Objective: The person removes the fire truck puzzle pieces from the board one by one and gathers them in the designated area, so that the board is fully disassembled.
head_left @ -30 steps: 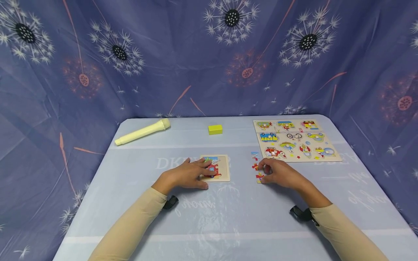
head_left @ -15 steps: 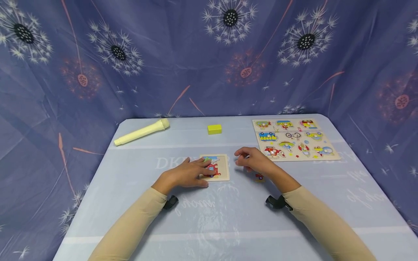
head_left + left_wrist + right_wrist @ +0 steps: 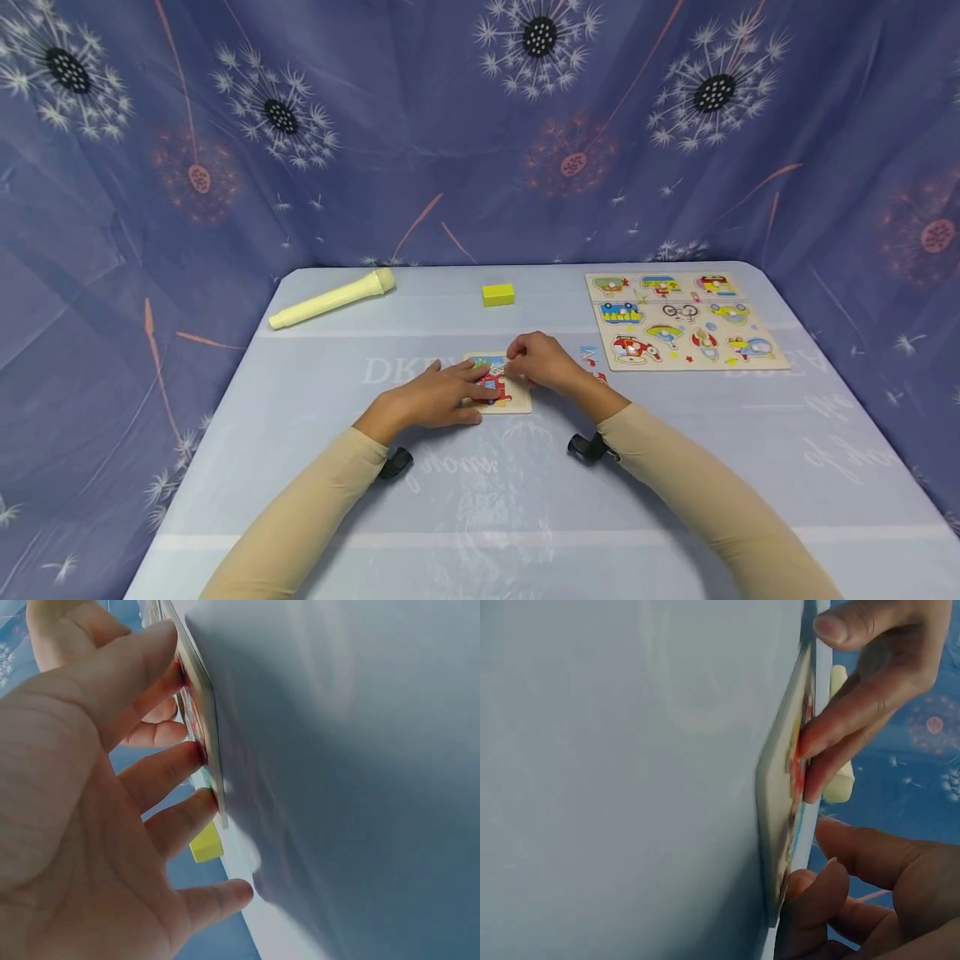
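A small wooden jigsaw tray [image 3: 517, 407] with a red vehicle picture lies mid-table, its right part bare wood. My left hand [image 3: 431, 397] rests on the tray's left side, fingers spread and fairly straight; the left wrist view shows the fingertips [image 3: 196, 754] touching the picture. At the tray's upper right corner is my right hand [image 3: 543, 361], thumb and fingers curled in a pinch. That hand [image 3: 885, 900] hides nearly all of the puzzle piece between its fingertips. Two loose puzzle pieces, one blue [image 3: 588, 354] and one red [image 3: 601, 378], show beyond the right wrist.
A large wooden vehicle puzzle board [image 3: 686, 335] lies at the back right. A yellow block [image 3: 498, 295] is at the back centre, and a pale yellow microphone-shaped stick [image 3: 330, 300] at the back left. Patterned cloth [image 3: 450, 125] hangs behind the table.
My right hand has moved left from the loose pieces to the tray's upper right corner, fingers pinched. My left hand has stayed on the tray.
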Available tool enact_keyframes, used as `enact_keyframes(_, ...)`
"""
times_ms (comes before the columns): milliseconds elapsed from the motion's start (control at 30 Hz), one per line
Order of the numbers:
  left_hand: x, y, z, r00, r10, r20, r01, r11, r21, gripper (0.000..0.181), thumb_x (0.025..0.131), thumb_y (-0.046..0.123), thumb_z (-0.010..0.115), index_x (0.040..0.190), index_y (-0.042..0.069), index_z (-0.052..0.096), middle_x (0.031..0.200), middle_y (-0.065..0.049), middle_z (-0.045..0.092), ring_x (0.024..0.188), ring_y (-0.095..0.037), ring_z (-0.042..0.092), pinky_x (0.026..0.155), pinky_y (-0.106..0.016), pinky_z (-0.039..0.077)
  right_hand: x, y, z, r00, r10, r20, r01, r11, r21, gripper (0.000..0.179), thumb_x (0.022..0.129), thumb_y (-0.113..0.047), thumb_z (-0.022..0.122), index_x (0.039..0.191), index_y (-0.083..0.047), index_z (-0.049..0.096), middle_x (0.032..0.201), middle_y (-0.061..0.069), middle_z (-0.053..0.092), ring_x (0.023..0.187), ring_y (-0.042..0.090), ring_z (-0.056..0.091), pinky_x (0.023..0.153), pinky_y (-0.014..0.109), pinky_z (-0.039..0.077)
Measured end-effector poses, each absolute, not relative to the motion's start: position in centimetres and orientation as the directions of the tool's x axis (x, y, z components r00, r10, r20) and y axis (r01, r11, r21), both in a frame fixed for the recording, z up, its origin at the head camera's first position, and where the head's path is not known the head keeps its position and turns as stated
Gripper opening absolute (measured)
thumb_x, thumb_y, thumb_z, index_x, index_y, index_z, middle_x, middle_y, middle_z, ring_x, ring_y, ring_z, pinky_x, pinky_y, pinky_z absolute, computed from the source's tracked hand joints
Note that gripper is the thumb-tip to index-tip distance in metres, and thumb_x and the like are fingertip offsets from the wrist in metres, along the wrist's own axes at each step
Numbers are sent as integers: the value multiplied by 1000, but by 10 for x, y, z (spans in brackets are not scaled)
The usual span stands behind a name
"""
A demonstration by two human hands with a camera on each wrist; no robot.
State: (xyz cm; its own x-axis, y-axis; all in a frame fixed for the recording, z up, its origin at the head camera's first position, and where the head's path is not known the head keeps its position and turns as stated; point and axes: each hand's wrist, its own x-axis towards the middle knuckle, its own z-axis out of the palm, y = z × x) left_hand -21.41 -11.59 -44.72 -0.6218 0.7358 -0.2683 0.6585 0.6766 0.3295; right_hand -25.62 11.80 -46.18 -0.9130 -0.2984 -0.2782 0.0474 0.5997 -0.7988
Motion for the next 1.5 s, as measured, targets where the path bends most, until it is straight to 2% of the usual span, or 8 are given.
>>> enact_keyframes(300, -216, -115, -449, -618, 741, -265, 675, 672, 304, 52, 102, 42, 61, 153, 37, 48, 167, -3, 29, 156, -32, 21, 112, -75, 22, -256, 112, -460, -911, -322, -258, -41, 693, -720, 18, 84, -12, 81, 89, -4, 65, 72, 3, 60, 50, 11, 52, 48, 24, 44)
enact_keyframes(567, -215, -115, -451, -617, 744, -258, 676, 668, 311, 52, 102, 41, 62, 152, 36, 50, 167, -4, 29, 155, -33, 22, 111, -76, 22, -258, 108, -465, -909, -335, -247, -59, 690, -721, 25, 81, -7, 82, 88, -6, 58, 71, 4, 56, 45, 13, 52, 44, 24, 42)
enact_keyframes(700, -215, -115, -451, -618, 746, -249, 675, 665, 318, 51, 102, 40, 62, 152, 35, 50, 167, -4, 29, 155, -33, 22, 111, -76, 22, -257, 106, -463, -906, -345, -246, -54, 670, -740, 27, 80, -4, 81, 93, -4, 58, 72, 5, 57, 48, 13, 54, 46, 25, 45)
enact_keyframes(867, -214, -116, -452, -614, 751, -241, 676, 659, 331, 51, 102, 39, 62, 152, 34, 51, 167, -6, 29, 155, -33, 22, 111, -76, 22, -255, 104, -459, -911, -350, -218, -117, 726, -678, 33, 81, -6, 82, 106, -5, 61, 82, 5, 60, 61, 15, 57, 56, 27, 47)
enact_keyframes(1000, -214, -117, -452, -614, 749, -248, 676, 661, 325, 51, 103, 41, 61, 152, 34, 50, 167, -6, 28, 155, -33, 21, 112, -75, 22, -254, 103, -459, -918, -352, -181, -183, 783, -595, 34, 82, -8, 83, 110, -7, 65, 91, 4, 61, 78, 18, 56, 69, 30, 46)
enact_keyframes(1067, -214, -117, -451, -612, 752, -245, 684, 658, 314, 51, 102, 41, 61, 152, 33, 51, 167, -6, 29, 155, -34, 21, 112, -74, 23, -254, 103, -459, -918, -360, -168, -199, 783, -589, 34, 82, -8, 82, 112, -7, 67, 93, 5, 62, 83, 20, 57, 74, 33, 47)
enact_keyframes(1267, -214, -117, -449, -602, 761, -242, 682, 648, 339, 53, 101, 39, 64, 151, 30, 52, 166, -10, 31, 154, -38, 23, 111, -74, 25, -252, 101, -462, -918, -367, -153, -214, 780, -588, 33, 84, -7, 80, 116, -6, 69, 98, 6, 64, 89, 22, 58, 84, 39, 49)
enact_keyframes(1500, -214, -116, -449, -628, 740, -241, 669, 672, 318, 56, 101, 41, 64, 153, 31, 49, 166, -10, 30, 154, -33, 24, 114, -70, 26, -253, 100, -462, -919, -367, -143, -232, 798, -557, 28, 85, -8, 81, 112, -8, 71, 97, 5, 65, 89, 20, 59, 83, 39, 50)
